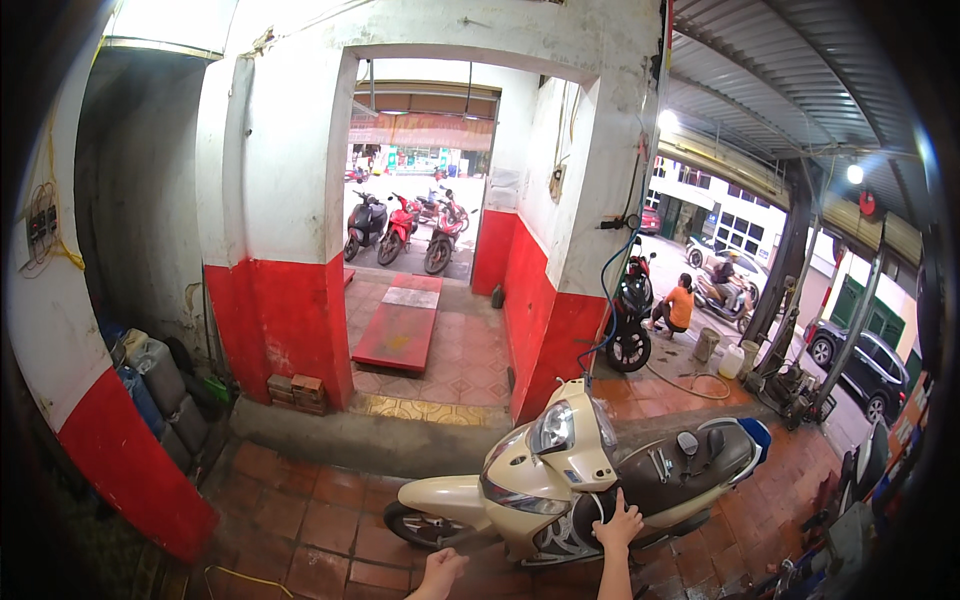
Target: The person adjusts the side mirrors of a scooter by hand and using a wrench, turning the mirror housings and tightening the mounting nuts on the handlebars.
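Observation:
A cream scooter (555, 470) stands on the tiled floor in front of me, its front wheel pointing left. My right hand (618, 522) is over the scooter's footwell, behind the front panel, with its index finger stretched out and nothing visible in it. Low in the view, my left hand (442, 572) is closed near the front wheel; what its fingers hold, if anything, I cannot make out. On the dark seat (640, 482) lie metal tools (661, 464) and a rounded mirror (688, 443).
Beyond a low step, a red ramp (400, 325) lies in the doorway. Bricks (297, 392) sit by the red-and-white wall. Grey jugs (155, 370) stand at left. A person in orange (678, 305) squats near a black motorbike (630, 310). A hose (700, 390) curls across the floor.

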The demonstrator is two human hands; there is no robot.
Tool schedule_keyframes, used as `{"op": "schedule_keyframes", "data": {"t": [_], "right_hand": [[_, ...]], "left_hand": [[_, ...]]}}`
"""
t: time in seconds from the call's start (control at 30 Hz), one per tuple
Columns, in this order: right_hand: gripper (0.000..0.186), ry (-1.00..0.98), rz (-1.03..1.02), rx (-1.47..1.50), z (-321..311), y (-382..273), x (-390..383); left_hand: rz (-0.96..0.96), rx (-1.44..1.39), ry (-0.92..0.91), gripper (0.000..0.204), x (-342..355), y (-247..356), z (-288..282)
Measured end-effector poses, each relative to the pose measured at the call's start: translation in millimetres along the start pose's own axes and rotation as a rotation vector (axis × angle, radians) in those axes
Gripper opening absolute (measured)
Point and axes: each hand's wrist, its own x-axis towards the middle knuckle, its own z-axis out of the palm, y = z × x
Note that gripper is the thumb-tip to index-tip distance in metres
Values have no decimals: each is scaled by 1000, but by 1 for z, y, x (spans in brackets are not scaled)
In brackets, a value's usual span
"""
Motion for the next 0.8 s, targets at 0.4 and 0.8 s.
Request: {"op": "schedule_keyframes", "data": {"t": [0.4, 0.8], "right_hand": [[119, 93, -54, 39, -13, -6, -10], [123, 116, -83, 50, -6, -1, -8]], "left_hand": [[5, -10, -9, 28, 2, -5, -6], [3, 18, -17, 26, 0, -3, -4]]}}
